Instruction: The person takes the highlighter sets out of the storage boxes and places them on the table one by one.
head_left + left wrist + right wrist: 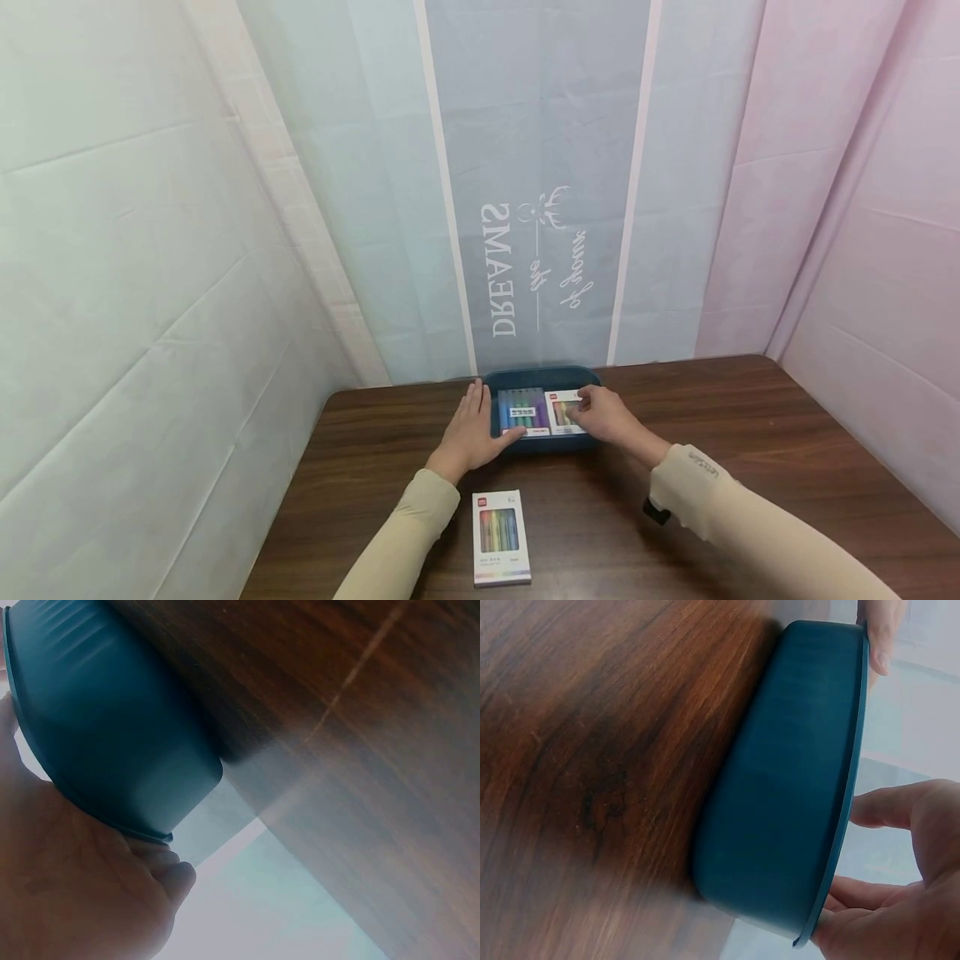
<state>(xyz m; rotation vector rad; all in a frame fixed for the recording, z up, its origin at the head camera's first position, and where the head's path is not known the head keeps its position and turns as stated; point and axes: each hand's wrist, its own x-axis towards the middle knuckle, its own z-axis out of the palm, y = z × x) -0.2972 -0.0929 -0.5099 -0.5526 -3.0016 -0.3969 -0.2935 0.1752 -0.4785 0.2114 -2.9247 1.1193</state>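
A dark teal plastic basket point(543, 444) stands at the table's back edge. Inside, on the left, lies a clear pack of blue, green and purple pens point(517, 400); to its right is a white windowed box of colored pens point(561, 427). My left hand point(468, 429) rests along the basket's left rim with straight fingers, its thumb over the pen pack's lower edge. With bent fingers and thumb my right hand point(606, 415) holds the white box at its right side. Its fingertips are partly hidden behind the basket wall in the right wrist view.
Another white box of colored pens point(501, 537) lies on the brown wooden table point(600, 533), nearer to me, between my forearms. A printed fabric curtain point(540, 125) hangs behind the table, and pale cloth walls point(150, 292) stand at the sides.
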